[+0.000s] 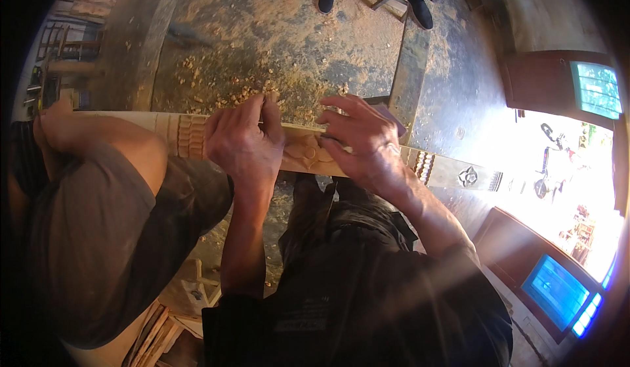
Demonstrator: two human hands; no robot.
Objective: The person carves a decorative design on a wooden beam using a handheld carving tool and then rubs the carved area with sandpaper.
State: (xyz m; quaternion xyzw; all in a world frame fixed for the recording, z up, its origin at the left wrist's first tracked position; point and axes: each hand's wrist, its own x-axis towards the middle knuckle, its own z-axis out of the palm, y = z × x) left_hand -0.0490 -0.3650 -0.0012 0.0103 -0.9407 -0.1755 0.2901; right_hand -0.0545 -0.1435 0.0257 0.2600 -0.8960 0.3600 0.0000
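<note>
A long carved wooden board point(305, 151) runs from left to right in front of me, with a raised flower-like relief between my hands. My left hand point(244, 137) is closed on top of the board, left of the relief; whatever its curled fingers hold is hidden. My right hand point(364, 138) bends over the board just right of the relief. From behind its knuckles sticks out a dark reddish-brown sheet point(394, 119) that looks like sandpaper. The right fingertips come down near the carving, with a small dark edge between thumb and fingers.
Close at my left sits another person point(98, 236) in dark clothes, an arm by the board's left end. Two shoes point(420, 4) of others show at the top. Wood chips point(246, 94) litter the floor. Wood pieces point(154, 334) lie lower left; a bright doorway point(558, 176) opens at right.
</note>
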